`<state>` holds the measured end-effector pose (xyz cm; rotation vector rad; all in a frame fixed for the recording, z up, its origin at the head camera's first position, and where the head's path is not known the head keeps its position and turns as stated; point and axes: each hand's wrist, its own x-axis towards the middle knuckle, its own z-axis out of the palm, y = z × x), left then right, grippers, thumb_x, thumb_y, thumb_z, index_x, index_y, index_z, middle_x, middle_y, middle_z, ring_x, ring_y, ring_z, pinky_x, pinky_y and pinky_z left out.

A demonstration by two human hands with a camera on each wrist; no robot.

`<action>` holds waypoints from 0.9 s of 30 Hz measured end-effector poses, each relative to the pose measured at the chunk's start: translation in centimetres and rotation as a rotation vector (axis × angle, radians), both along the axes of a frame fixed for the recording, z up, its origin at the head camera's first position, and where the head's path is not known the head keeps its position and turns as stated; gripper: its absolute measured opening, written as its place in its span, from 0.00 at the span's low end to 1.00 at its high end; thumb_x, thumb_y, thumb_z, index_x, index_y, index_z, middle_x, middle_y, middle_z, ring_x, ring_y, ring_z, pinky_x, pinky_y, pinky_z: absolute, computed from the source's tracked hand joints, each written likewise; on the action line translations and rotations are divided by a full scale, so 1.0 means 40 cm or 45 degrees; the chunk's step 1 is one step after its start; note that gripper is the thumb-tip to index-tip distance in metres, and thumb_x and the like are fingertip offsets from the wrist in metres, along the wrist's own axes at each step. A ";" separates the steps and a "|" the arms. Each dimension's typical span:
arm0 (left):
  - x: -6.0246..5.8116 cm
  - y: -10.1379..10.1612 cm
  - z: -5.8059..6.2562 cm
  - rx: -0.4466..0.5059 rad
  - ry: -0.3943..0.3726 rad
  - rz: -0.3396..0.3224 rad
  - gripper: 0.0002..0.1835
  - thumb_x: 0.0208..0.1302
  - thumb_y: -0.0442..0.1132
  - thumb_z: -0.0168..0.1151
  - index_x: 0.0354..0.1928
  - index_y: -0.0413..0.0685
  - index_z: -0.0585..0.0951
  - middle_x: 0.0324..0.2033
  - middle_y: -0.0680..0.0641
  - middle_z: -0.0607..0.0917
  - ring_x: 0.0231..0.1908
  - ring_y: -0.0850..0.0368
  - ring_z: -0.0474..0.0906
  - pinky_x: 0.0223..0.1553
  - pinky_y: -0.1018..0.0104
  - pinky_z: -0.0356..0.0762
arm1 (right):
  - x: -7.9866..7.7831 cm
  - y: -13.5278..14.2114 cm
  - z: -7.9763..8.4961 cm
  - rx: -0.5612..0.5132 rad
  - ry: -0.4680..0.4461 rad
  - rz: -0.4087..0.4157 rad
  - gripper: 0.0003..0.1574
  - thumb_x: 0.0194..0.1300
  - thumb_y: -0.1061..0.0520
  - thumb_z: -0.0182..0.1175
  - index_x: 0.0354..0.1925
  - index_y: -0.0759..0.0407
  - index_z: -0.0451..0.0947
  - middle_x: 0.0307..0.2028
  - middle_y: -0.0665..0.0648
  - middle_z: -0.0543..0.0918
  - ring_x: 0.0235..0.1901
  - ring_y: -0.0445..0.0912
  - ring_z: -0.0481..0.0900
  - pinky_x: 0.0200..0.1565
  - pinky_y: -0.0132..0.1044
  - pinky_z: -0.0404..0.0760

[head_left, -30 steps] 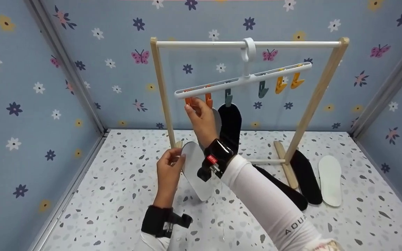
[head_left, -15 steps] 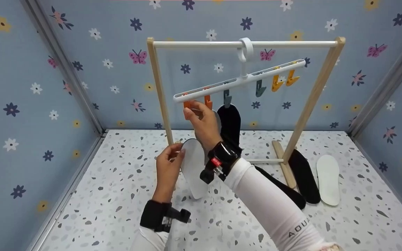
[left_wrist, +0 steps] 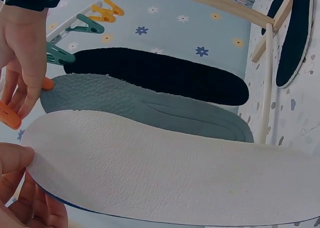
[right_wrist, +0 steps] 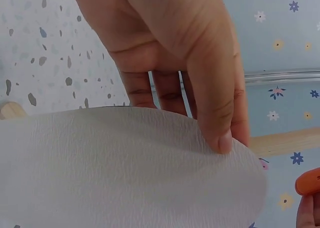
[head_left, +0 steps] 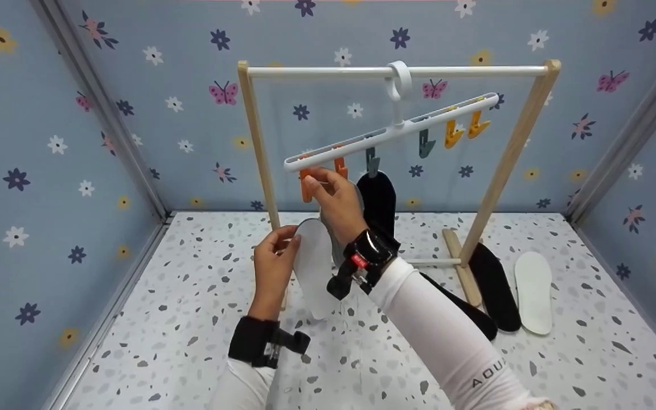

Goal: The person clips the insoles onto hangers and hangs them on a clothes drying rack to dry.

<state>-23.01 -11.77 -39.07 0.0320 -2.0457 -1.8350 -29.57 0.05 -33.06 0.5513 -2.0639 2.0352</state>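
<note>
My left hand (head_left: pixel 274 262) pinches the side of a pale insole (head_left: pixel 312 270) near its upper end, thumb on the white face, as the right wrist view shows. This insole hangs free, just below an orange clothespin (head_left: pixel 306 193). My right hand (head_left: pixel 335 196) grips that clothespin at the left end of the white clip hanger (head_left: pixel 356 141). Beside it a grey insole (left_wrist: pixel 140 107) hangs from another orange clothespin (left_wrist: pixel 47 83), mostly hidden by the right hand in the head view. A black insole (head_left: pixel 379 199) hangs from a green clothespin (head_left: pixel 372 163).
The hanger hooks over the white rail (head_left: pixel 316 72) of a wooden stand (head_left: pixel 533 125). On its right half are a green clothespin (head_left: pixel 426 144) and yellow clothespins (head_left: pixel 453 135). Black insoles (head_left: pixel 493 287) and a white insole (head_left: pixel 533 293) lie on the speckled table at right.
The right hand has moved slightly down with the orange clothespin, and the hanger's left end has dipped further. My left hand has raised the pale insole a little, closer to the clothespin.
</note>
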 end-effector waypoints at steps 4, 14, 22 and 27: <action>0.008 0.002 0.022 0.004 0.006 -0.017 0.12 0.64 0.34 0.59 0.47 0.35 0.81 0.43 0.39 0.82 0.40 0.51 0.77 0.39 0.69 0.74 | 0.001 0.001 0.002 -0.020 -0.018 0.010 0.19 0.68 0.58 0.56 0.53 0.67 0.75 0.49 0.61 0.80 0.47 0.47 0.77 0.51 0.37 0.73; -0.041 -0.005 0.005 0.003 0.021 0.016 0.13 0.64 0.35 0.60 0.48 0.36 0.81 0.44 0.40 0.82 0.40 0.50 0.76 0.40 0.68 0.73 | -0.001 0.005 0.008 -0.050 -0.029 0.028 0.17 0.68 0.59 0.55 0.51 0.69 0.75 0.47 0.61 0.80 0.46 0.46 0.76 0.51 0.37 0.75; -0.062 -0.004 -0.013 0.001 0.058 0.037 0.13 0.64 0.39 0.62 0.47 0.40 0.82 0.44 0.43 0.83 0.40 0.52 0.76 0.40 0.67 0.74 | -0.004 0.008 0.005 -0.074 -0.055 0.033 0.16 0.68 0.60 0.55 0.50 0.69 0.75 0.45 0.60 0.80 0.44 0.44 0.76 0.50 0.36 0.75; -0.061 0.001 -0.010 -0.028 0.051 0.058 0.12 0.64 0.38 0.61 0.47 0.41 0.82 0.43 0.44 0.82 0.40 0.52 0.76 0.40 0.66 0.74 | -0.005 0.012 0.004 -0.094 -0.063 0.039 0.16 0.68 0.60 0.55 0.50 0.70 0.75 0.44 0.60 0.80 0.43 0.43 0.76 0.49 0.35 0.76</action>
